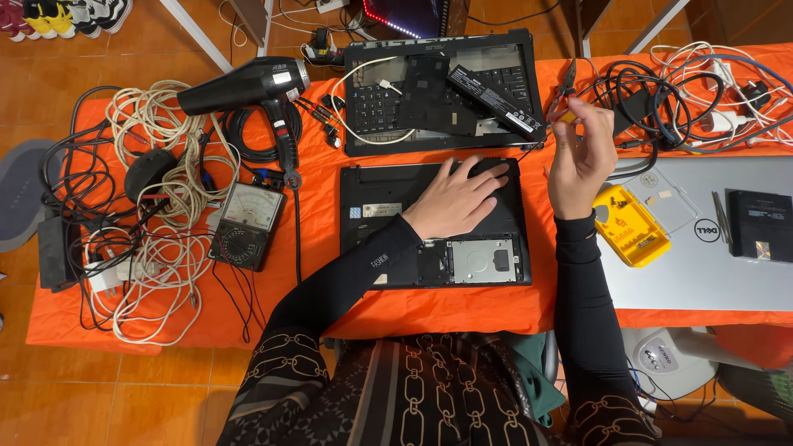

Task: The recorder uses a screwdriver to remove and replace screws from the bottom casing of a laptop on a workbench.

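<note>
Here the left hand [457, 201] lies flat, fingers spread, palm down on the upturned black laptop [434, 223], near its upper right corner; it grips nothing. The right hand [580, 161] is raised just right of the laptop, fingers pinched narrow around a small yellow-tipped object [568, 117]; what that object is cannot be told.

The laptop sits bottom-up on the orange cloth [462, 310], a silver hard drive [481, 261] exposed in its lower right bay. Right of the laptop, just below the right wrist, lies a yellow case [631, 225] on a closed silver laptop [702, 272], with a small black box [760, 225] further right. Above the laptop rests a second opened laptop [442, 91] with a long black battery [493, 99] across it, and pliers [567, 83] beside its right edge. Left of the laptop sit a meter with a dial [245, 225] and a black hair dryer [248, 87], then tangled white cables [161, 215]. Upper right of the laptop, more cables [686, 91] pile up.
</note>
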